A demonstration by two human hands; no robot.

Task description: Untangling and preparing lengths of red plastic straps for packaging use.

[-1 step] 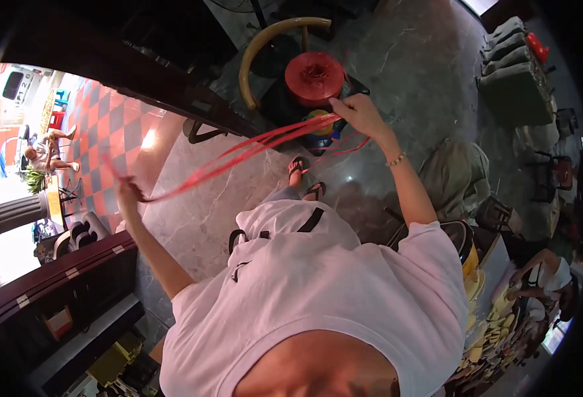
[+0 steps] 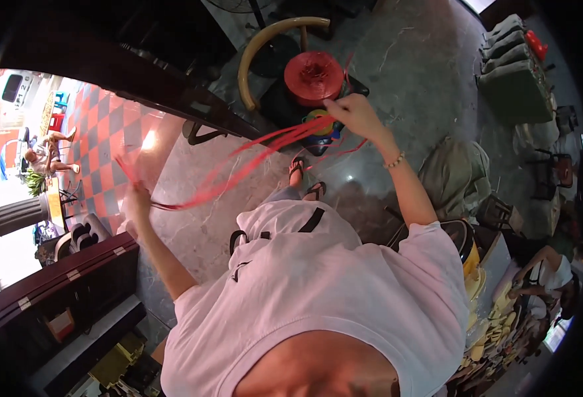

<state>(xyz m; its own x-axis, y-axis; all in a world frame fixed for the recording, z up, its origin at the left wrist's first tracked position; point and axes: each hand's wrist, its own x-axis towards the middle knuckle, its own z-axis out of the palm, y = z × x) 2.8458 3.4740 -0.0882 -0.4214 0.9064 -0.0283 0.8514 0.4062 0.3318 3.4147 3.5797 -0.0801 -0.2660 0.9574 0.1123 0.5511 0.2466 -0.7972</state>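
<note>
Several red strands of plastic twine (image 2: 242,173) stretch slantwise between my two hands over the floor. My right hand (image 2: 356,116) is closed in a pinch on their upper end, just below a big red roll of twine (image 2: 314,78). At the other end my left hand (image 2: 137,200), somewhat blurred, is closed round the strands, and a loose red end sticks up past it. The roll rests on a dark seat (image 2: 279,106) of a chair with a curved wooden back (image 2: 246,66). Beside the roll lies a smaller roll in yellow, green and blue (image 2: 319,123).
A dark wooden cabinet (image 2: 66,274) stands at the left, near a doorway to a red and grey tiled floor (image 2: 106,132) where a person sits. Grey-green padded pieces (image 2: 515,73) are stacked far right. Another person (image 2: 548,274) sits near many yellowish pieces (image 2: 493,327) at lower right.
My left hand has shifted slightly right and down, toward my body. The strands hang a bit lower and more spread. My right hand has moved very slightly left.
</note>
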